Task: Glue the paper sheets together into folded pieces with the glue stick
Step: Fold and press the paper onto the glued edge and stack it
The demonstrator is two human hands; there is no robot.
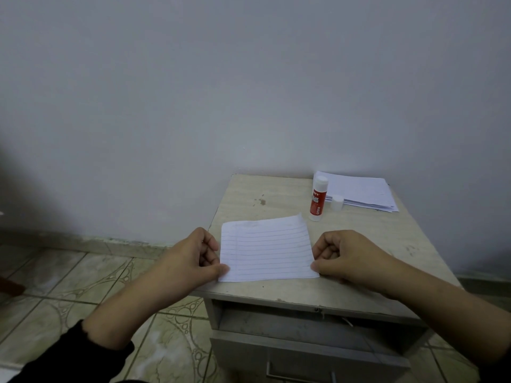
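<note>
Closest to the camera are two forearms in pushed-up dark sleeves (69,357), reaching over a small cabinet with a drawer (304,352) pulled partly open under the top. Left hand (190,258) has its grip pinching the near left corner of the lined sheet (266,248), thumb on top, other fingers curled in. Right hand (348,258) does the same at the near right corner, thumb tip pressed on the paper's edge. The sheet lies flat on the pale, scuffed surface (359,244), near the front, with its far right corner curling up a bit. Can't tell if it's one layer or folded.

Just past that corner the glue stick (318,199) stands upright, uncapped, red label with white lettering that reads roughly "GLUE STICK", brand bit too blurry to make out. Its white cap (337,202) sits right beside it, touching the edge of the paper stack (362,193) in the far right corner against the wall (249,92). Tiled floor (83,286) off to the left
</note>
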